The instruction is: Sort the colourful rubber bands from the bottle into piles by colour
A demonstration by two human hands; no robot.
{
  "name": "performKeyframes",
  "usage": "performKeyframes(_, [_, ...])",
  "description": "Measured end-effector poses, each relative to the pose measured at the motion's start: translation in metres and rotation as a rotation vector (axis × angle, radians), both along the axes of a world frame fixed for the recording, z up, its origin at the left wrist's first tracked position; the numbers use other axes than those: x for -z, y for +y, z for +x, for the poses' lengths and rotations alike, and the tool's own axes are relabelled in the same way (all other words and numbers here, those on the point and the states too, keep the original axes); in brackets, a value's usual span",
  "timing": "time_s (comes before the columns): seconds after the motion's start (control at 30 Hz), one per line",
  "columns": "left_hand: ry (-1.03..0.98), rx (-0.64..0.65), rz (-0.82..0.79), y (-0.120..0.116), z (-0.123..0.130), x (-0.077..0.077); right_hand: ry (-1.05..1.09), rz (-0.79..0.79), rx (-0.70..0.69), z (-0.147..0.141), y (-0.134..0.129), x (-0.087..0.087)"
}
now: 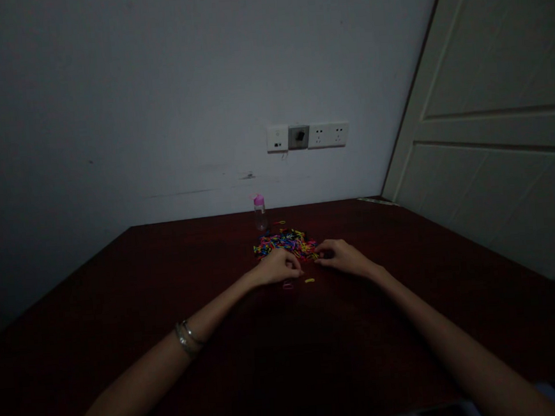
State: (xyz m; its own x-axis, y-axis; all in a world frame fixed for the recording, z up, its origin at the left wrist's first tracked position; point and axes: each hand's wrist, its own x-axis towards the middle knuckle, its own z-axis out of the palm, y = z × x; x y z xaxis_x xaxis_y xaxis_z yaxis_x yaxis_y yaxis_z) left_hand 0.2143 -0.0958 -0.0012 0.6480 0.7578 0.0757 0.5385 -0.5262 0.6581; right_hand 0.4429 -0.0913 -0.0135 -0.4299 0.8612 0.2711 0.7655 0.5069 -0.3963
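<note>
- Pile [287,242]: small, thin, multicoloured pieces, tangled, on dark reddish table [214,379].
- Yellow piece [309,280], pink pieces [287,286]: near side of pile.
- Clear bottle [260,217], pink cap: behind pile, upright.
- Left hand [276,267]: near edge of pile, palm down, fingers curled; closure and hold unclear.
- Right hand [341,257]: pile's right edge, thumb and finger slightly apart; can't tell if holding anything.

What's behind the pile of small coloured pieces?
Behind the pile stands a clear bottle with a pink cap; a small loose piece lies right of it. The wall is farther back. Anything low against the pile's far edge may be hidden.
</note>
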Motion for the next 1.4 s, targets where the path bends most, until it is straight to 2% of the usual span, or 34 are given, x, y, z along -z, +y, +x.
performKeyframes(0.1, [-0.09, -0.105, 0.021, 0.015, -0.014, -0.004, -0.004, 0.011, -0.028, -0.003, -0.003, 0.002])
performKeyframes(0.23, [-0.212, -0.253, 0.025, 0.036, -0.037, 0.001, -0.008, 0.036, -0.071, -0.004, -0.004, 0.004])
performKeyframes(0.47, [-0.251, -0.401, -0.106, 0.051, -0.063, 0.012, -0.063, 0.06, -0.054, -0.002, -0.007, 0.003])
performKeyframes(0.67, [-0.306, -0.417, -0.218, 0.055, -0.074, 0.02, -0.105, 0.084, -0.022, -0.001, -0.008, 0.003])
performKeyframes(0.83, [-0.332, -0.408, -0.26, 0.053, -0.076, 0.02, -0.099, 0.087, -0.007, 0.0, -0.007, 0.0])
performKeyframes(1.07, [-0.338, -0.41, -0.244, 0.05, -0.074, 0.018, 0.054, 0.096, -0.013, 0.005, -0.002, -0.007])
performKeyframes(1.13, [-0.34, -0.403, -0.243, 0.051, -0.074, 0.019, 0.144, 0.054, -0.034, 0.003, -0.004, -0.009])
performKeyframes(1.23, [-0.344, -0.407, -0.248, 0.052, -0.074, 0.02, 0.239, -0.119, -0.122, -0.006, -0.009, -0.012])
performKeyframes(1.3, [-0.348, -0.412, -0.247, 0.053, -0.074, 0.021, 0.252, -0.233, -0.19, -0.013, -0.015, -0.013])
performKeyframes(1.4, [-0.354, -0.416, -0.232, 0.052, -0.074, 0.021, 0.193, -0.317, -0.263, -0.02, -0.022, -0.015])
